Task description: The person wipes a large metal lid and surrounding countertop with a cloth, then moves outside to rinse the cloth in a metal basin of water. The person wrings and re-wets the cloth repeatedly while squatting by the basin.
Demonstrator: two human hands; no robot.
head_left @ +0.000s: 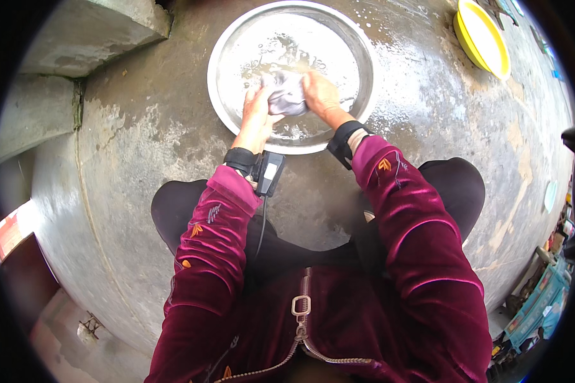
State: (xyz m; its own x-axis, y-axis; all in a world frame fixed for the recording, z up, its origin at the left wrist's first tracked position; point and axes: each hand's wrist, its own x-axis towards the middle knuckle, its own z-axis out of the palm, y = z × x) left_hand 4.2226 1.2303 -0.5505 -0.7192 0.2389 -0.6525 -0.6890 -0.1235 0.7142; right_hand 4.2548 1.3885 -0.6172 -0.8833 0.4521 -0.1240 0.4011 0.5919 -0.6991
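Both my hands hold a wet, light grey-purple cloth (287, 93) over a wide metal basin (214, 91) of sudsy water. My left hand (257, 115) grips the cloth's left side, its fingers partly beneath it. At the cloth's right edge, my right hand (322, 95) is closed on the fabric. The basin stands on the floor in front of my bent knees. Black straps circle both wrists, and a small black device with a cable sits at the left one.
Wet, stained concrete floor (139, 139) surrounds the basin. A yellow plastic basin (474, 45) stands at the upper right. Concrete steps (96, 33) rise at the upper left. A blue-green crate (536, 301) lies among clutter at the lower right.
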